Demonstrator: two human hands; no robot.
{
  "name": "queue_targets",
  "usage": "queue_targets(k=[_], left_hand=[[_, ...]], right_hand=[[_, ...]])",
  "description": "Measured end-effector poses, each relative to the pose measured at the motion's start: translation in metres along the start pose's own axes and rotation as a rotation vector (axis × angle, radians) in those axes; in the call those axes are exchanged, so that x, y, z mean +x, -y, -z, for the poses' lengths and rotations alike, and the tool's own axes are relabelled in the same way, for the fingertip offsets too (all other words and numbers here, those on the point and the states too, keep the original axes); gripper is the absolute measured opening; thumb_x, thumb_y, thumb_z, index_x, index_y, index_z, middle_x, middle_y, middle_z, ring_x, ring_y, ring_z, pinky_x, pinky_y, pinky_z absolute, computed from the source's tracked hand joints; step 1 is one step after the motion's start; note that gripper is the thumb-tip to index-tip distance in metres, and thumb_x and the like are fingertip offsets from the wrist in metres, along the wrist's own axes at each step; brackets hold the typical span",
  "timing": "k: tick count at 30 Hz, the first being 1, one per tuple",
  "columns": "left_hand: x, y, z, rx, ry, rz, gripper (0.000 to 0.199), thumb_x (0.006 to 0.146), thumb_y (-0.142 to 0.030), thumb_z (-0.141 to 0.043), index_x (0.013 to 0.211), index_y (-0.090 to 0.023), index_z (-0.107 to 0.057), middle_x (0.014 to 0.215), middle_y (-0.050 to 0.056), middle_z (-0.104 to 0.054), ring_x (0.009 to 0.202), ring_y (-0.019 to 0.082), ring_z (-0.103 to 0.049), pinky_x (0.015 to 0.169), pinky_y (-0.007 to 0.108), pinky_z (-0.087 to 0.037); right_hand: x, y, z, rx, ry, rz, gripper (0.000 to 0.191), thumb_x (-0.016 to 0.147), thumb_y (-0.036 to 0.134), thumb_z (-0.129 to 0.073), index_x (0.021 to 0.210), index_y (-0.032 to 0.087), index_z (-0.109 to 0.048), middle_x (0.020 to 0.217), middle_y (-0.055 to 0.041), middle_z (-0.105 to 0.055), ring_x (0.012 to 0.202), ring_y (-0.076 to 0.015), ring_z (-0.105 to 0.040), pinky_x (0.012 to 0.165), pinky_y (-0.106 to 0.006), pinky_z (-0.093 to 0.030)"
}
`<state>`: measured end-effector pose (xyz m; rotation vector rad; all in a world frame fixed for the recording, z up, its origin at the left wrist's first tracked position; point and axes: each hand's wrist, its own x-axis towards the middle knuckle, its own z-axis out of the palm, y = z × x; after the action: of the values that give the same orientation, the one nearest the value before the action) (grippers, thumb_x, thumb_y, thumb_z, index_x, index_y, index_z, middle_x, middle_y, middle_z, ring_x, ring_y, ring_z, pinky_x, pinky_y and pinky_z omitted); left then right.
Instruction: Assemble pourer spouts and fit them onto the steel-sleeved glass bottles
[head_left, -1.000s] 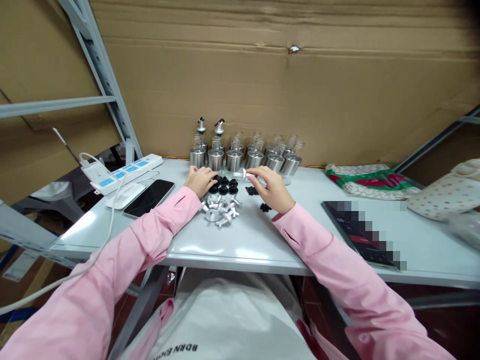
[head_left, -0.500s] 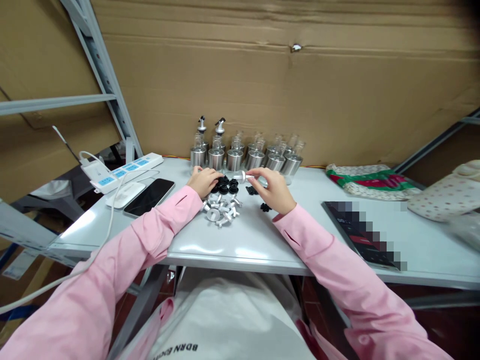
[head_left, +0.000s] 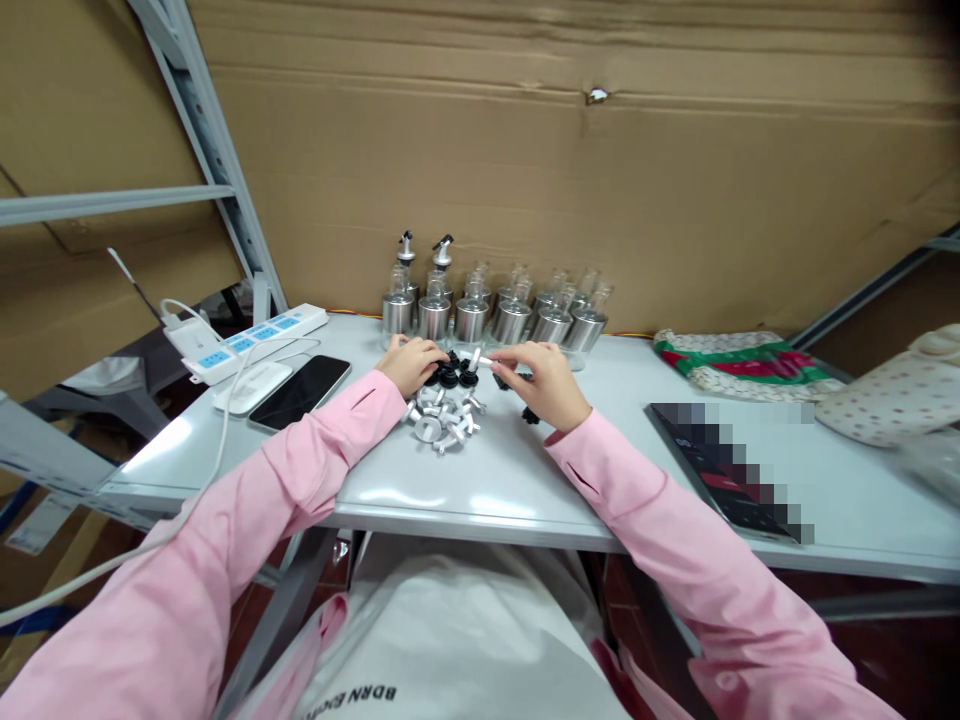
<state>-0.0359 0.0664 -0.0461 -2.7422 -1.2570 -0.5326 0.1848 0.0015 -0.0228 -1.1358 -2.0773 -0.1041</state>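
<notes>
The right hand (head_left: 546,384) pinches a spout (head_left: 476,361), now nearer the stoppers (head_left: 448,377), toward the table's (head_left: 517,470) left edge. The left hand's (head_left: 409,364) grip is unclear.

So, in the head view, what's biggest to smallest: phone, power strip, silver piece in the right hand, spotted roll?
Largest to smallest:
1. Spotted roll
2. Power strip
3. Phone
4. Silver piece in the right hand

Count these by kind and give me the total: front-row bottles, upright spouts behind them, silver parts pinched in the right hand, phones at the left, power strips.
Front-row bottles: 6
Upright spouts: 2
Silver part in the right hand: 1
Phone: 1
Power strip: 1
Total: 11
</notes>
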Motion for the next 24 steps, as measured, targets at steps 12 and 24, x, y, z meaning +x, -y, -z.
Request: queue_targets(k=[12,24], left_hand=[[0.0,-0.002,0.002,-0.046,0.097,0.035,0.038,0.082,-0.009,-0.033,0.105,-0.021,-0.061,0.108,0.006,-0.065,0.104,0.022,-0.054,0.091,0.044,-0.028],[-0.007,-0.011,0.018,-0.023,0.022,0.0,0.036,0.091,-0.023,-0.026,0.113,-0.019,-0.053,0.112,0.007,-0.062,0.102,0.02,-0.054,0.09,0.041,-0.03]], right_hand=[[-0.002,0.011,-0.012,0.031,0.079,0.026,0.014,0.079,0.031,-0.061,0.083,0.019,-0.067,0.071,-0.0014,-0.069,0.065,-0.0135,-0.058,0.075,-0.031,-0.03],[-0.003,0.008,-0.019,0.062,0.124,-0.126,0.015,0.077,0.023,-0.061,0.086,0.016,-0.071,0.073,-0.0047,-0.071,0.064,-0.0154,-0.061,0.066,-0.026,-0.042]])
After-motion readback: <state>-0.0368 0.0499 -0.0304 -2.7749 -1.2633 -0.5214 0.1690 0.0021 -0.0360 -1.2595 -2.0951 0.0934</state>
